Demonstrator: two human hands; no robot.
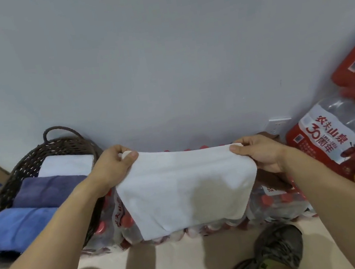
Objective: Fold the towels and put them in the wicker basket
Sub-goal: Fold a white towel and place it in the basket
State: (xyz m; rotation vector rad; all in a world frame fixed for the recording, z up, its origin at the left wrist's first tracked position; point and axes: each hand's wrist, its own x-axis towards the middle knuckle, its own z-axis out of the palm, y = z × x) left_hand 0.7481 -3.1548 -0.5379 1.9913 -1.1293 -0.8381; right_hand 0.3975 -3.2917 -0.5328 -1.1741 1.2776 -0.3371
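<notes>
White towel point(186, 187) hangs mid-scene, left hand point(110, 168) and right hand point(259, 152) each pinched shut on a top corner. Soft, light, limp: grip the corners, it sags between. Wicker basket point(27, 162) at left already holds three folded towels.

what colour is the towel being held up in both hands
White, plain with no pattern; the towel shows best in the head view, the only one.

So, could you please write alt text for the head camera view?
Two bare hands, left hand and right hand, hold a white towel up by its top corners. To the left, a wicker basket holds three folded towels: white, dark blue, lighter blue.
</notes>
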